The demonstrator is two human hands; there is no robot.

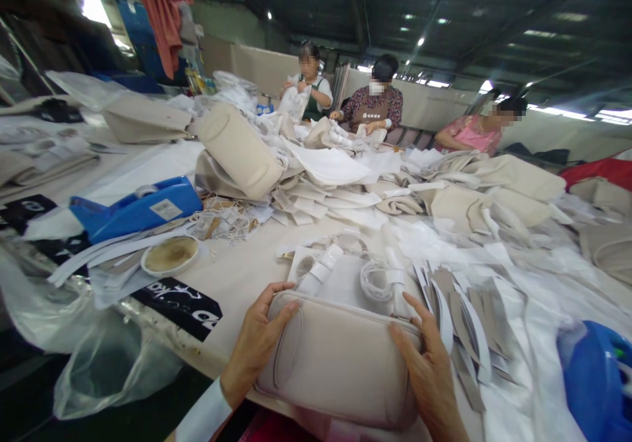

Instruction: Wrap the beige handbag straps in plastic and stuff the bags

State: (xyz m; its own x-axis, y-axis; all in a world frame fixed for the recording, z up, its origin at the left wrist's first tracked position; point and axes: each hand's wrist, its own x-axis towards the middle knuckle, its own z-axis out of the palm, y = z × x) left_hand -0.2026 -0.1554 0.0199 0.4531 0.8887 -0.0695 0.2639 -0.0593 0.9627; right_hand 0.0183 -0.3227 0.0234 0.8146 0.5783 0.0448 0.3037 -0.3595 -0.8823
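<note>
A beige bag piece (340,356) with rounded ends and seamed edges is held at the table's front edge. My left hand (261,336) grips its upper left corner, thumb on the near face and fingers behind the top edge. On the right end, my right hand (427,363) holds it the same way, its thumb on the near face. Just behind the piece lie a white wrapped roll (320,271) and a coiled clear cord (376,280) beside another wrapped strip (396,274).
A blue tape dispenser (141,208) and a round dish (170,255) are on the left. Grey and white strips (464,330) lie right, near another blue dispenser (592,376). Beige pieces (239,149) are heaped behind. Several people work across the table.
</note>
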